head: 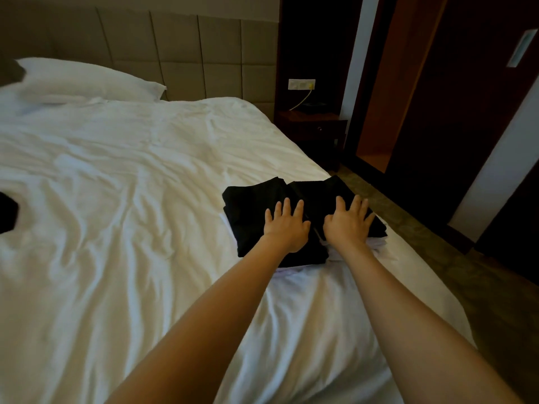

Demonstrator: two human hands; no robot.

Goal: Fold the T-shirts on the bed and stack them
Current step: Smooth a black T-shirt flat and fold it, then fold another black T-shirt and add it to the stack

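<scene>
Both hands, left hand (pixel 285 225) and right hand (pixel 348 224), press flat with spread fingers on the folded black T-shirts (pixel 250 211) upon the wrinkled white bed (pixel 116 185).

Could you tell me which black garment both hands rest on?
The folded black garment at the bed's right edge; the other black piece lies untouched far left.
</scene>
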